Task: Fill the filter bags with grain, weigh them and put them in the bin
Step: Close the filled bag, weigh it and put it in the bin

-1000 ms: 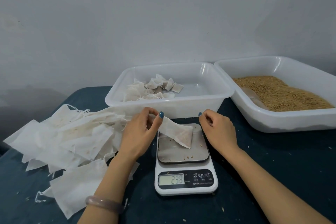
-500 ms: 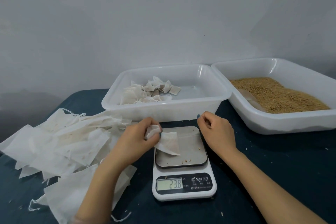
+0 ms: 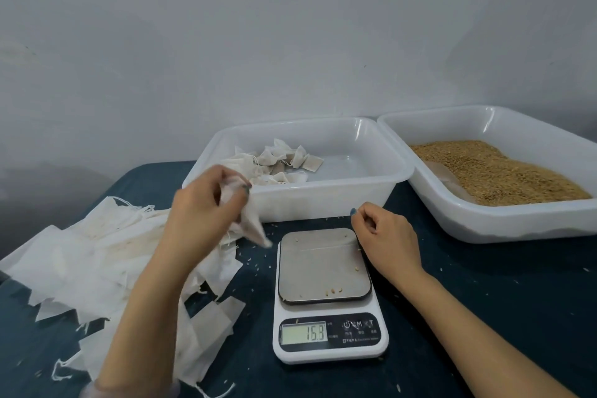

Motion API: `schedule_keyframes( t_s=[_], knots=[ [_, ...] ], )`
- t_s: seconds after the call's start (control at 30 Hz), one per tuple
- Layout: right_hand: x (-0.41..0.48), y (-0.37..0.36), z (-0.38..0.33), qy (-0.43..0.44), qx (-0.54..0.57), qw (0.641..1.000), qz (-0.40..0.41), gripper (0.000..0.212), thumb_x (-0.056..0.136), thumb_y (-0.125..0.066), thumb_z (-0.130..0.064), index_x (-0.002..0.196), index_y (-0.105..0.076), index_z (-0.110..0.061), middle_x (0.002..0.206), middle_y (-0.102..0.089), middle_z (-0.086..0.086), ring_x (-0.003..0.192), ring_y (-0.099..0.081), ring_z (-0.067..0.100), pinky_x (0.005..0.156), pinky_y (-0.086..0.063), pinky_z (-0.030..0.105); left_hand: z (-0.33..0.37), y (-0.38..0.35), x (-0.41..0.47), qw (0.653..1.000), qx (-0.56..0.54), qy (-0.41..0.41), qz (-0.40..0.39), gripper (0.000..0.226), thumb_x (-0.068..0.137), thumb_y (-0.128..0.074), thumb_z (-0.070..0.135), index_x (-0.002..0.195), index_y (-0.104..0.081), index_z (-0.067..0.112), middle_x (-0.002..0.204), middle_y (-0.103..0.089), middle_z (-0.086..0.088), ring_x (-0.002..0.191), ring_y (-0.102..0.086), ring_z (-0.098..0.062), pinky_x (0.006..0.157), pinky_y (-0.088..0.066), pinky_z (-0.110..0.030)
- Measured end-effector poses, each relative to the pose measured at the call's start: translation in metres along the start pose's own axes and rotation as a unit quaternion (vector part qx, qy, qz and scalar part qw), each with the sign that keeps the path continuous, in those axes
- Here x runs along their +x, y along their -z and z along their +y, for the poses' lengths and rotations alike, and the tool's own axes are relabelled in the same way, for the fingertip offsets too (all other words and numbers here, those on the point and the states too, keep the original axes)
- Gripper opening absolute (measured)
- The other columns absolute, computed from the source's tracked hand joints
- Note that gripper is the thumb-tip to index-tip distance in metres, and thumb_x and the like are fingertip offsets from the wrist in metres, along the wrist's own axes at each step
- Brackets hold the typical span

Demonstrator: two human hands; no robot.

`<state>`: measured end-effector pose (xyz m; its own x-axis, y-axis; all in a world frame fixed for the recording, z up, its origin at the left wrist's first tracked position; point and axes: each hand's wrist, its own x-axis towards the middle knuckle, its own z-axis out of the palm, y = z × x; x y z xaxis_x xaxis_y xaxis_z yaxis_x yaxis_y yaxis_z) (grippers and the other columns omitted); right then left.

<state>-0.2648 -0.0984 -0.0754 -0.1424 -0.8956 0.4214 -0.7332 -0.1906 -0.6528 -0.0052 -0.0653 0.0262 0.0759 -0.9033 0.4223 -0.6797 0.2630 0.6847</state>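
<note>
My left hand (image 3: 203, 203) grips a filled filter bag (image 3: 252, 223) by its top, lifted clear of the scale, in front of the left bin's near-left corner. The white kitchen scale (image 3: 326, 326) stands in the middle; its steel plate holds only a few loose grains and the display reads 15.9. My right hand (image 3: 384, 236) hovers at the plate's far right corner, fingers loosely curled, holding nothing. The white bin (image 3: 326, 200) behind the scale holds several filled bags (image 3: 281, 161). A second white bin (image 3: 517, 223) at the right holds brown grain (image 3: 494, 171).
A heap of empty white filter bags (image 3: 97, 262) with strings covers the table's left side. Loose grains lie scattered on the dark blue table (image 3: 500, 317) around the scale. A grey wall stands close behind the bins.
My left hand has lifted the filled bag off the scale plate, up and to the left toward the bin. The display has dropped from 23.8 to 15.9. My right hand has barely moved.
</note>
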Motion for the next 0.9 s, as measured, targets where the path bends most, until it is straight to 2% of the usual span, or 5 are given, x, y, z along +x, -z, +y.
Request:
schedule_keyframes(
  t_s=[0.13,0.23,0.53,0.8,0.9],
  knots=[
    [0.0,0.0,0.0,0.001,0.0,1.0,-0.003,0.04,0.096,-0.051,-0.04,0.06,-0.04,-0.027,0.05,-0.044,-0.008,0.048,-0.039,0.01,0.047,-0.028,0.025,0.006,-0.005,0.044,0.988,-0.102,0.036,0.107,0.008,0.094,-0.057,0.022,0.095,-0.064,0.017,0.08,-0.07,0.001,0.058,-0.064,0.003,0.057,-0.051,-0.015],
    [0.0,0.001,0.001,0.006,-0.002,1.0,-0.004,0.038,0.095,-0.05,-0.041,0.06,-0.041,-0.027,0.05,-0.044,-0.008,0.048,-0.04,0.01,0.046,-0.027,0.025,0.001,-0.015,0.076,0.988,-0.101,0.041,0.113,0.007,0.094,-0.057,0.02,0.098,-0.064,0.019,0.091,-0.07,0.004,0.081,-0.066,-0.01,0.081,-0.057,-0.033],
    [0.001,0.002,0.001,0.022,-0.013,1.0,-0.014,0.031,0.095,-0.05,-0.038,0.067,-0.051,-0.024,0.054,-0.05,-0.006,0.052,-0.047,0.012,0.046,-0.031,0.026,-0.038,-0.039,0.101,0.956,0.236,0.168,-0.057,0.012,0.085,-0.05,0.024,0.081,-0.059,0.03,0.087,-0.069,-0.004,0.073,-0.05,-0.023,0.058,-0.034,-0.025],
    [0.0,0.003,-0.001,0.018,-0.012,1.0,-0.014,0.031,0.094,-0.05,-0.039,0.066,-0.051,-0.025,0.053,-0.05,-0.007,0.051,-0.047,0.011,0.046,-0.028,0.025,-0.042,-0.032,0.077,0.966,0.245,0.08,0.027,0.024,0.098,-0.045,0.047,0.102,-0.057,0.026,0.083,-0.06,0.014,0.09,-0.055,-0.019,0.067,-0.039,-0.031],
    [0.0,0.003,-0.002,0.017,-0.011,1.0,-0.012,0.032,0.094,-0.051,-0.039,0.065,-0.05,-0.025,0.053,-0.049,-0.008,0.05,-0.045,0.01,0.046,-0.028,0.025,-0.031,-0.021,0.053,0.965,0.244,0.009,0.1,0.021,0.098,-0.05,0.039,0.084,-0.055,0.023,0.071,-0.056,0.013,0.082,-0.055,-0.019,0.057,-0.036,-0.031]
  ],
)
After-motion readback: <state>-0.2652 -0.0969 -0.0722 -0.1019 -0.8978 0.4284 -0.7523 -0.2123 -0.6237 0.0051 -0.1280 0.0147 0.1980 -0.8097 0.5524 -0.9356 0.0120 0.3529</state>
